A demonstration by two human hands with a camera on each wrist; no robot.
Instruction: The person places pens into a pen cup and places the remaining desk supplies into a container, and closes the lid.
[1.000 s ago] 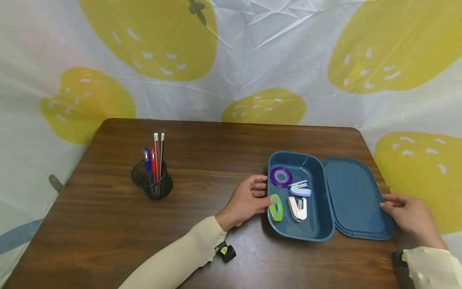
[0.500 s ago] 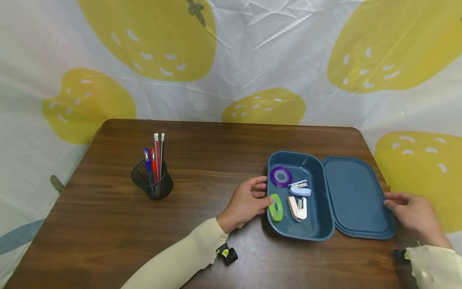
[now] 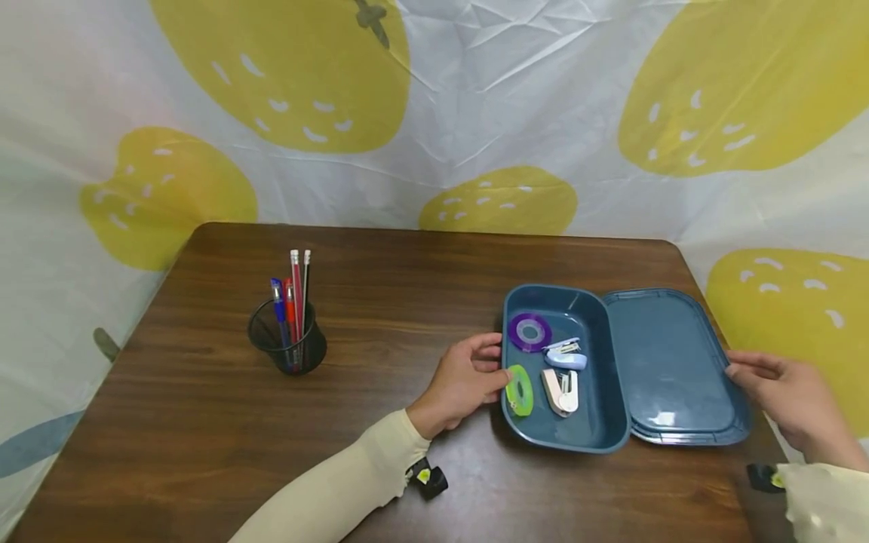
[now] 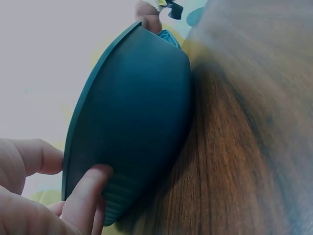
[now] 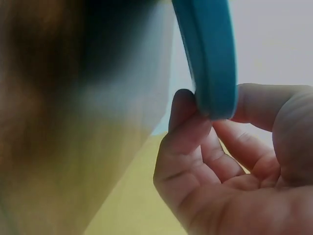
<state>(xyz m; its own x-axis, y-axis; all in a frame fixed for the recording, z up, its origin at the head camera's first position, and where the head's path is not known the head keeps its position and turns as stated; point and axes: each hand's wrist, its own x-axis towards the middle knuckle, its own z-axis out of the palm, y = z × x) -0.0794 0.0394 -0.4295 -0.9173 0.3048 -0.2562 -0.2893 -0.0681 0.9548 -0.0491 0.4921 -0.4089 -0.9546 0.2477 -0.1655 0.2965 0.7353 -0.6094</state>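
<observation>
A blue plastic box (image 3: 600,422) stands at the table's right side, its lid (image 3: 672,362) joined or set against its right edge. My left hand (image 3: 458,385) grips the box's left wall, thumb over the rim and fingers on the outside, as the left wrist view also shows. With thumb and fingers my right hand (image 3: 790,400) pinches the lid's right edge, which looks slightly raised. Inside the box lie a purple tape roll (image 3: 519,343), a green tape roll (image 3: 520,400), a light blue stapler (image 3: 566,360) and a pale pink and white stapler (image 3: 569,398).
A black mesh pen cup (image 3: 312,351) with several pens and pencils stands on the left of the brown wooden table (image 3: 204,422). Behind the table hangs a white cloth (image 3: 489,98) with yellow fruit prints.
My right hand has moved slightly right and up with the lid's edge, and the lid has tilted, now catching light. My left hand stays on the box.
</observation>
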